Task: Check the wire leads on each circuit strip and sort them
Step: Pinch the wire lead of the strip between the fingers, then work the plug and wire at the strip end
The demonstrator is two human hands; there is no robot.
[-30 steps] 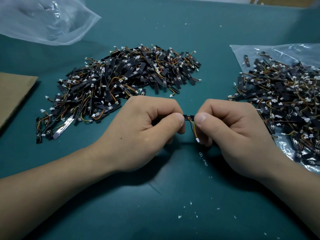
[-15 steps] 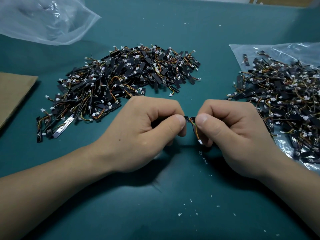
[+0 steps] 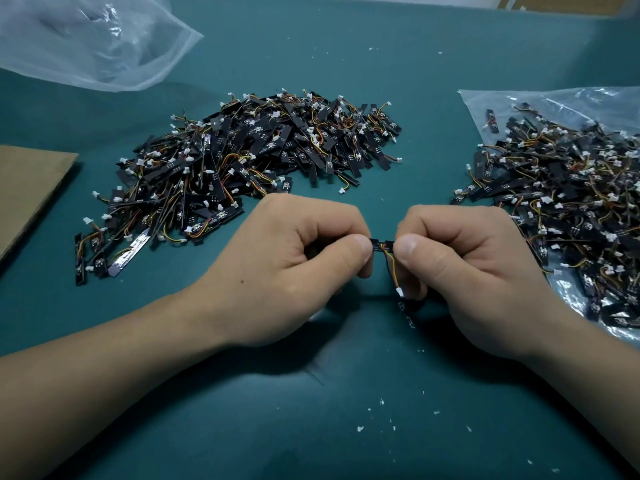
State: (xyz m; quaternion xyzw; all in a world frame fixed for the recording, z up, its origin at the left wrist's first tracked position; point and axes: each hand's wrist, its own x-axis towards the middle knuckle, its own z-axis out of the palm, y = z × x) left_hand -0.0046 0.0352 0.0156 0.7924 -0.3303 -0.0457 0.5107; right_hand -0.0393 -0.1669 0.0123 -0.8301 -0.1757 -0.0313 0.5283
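One small black circuit strip is pinched between both hands just above the green table. My left hand grips its left end with thumb and curled fingers, so most of the strip is hidden there. My right hand pinches the right end. The strip's coloured wire leads hang down from the gap and end in a white connector. A big heap of black strips with wires lies behind my left hand. Another heap sits on a clear plastic bag at the right.
A crumpled clear bag lies at the far left corner. A brown cardboard sheet reaches in from the left edge. Small white flecks dot the green table surface near me.
Both hands have stayed in place with the strip between them. The hanging wire and its connector have barely shifted.
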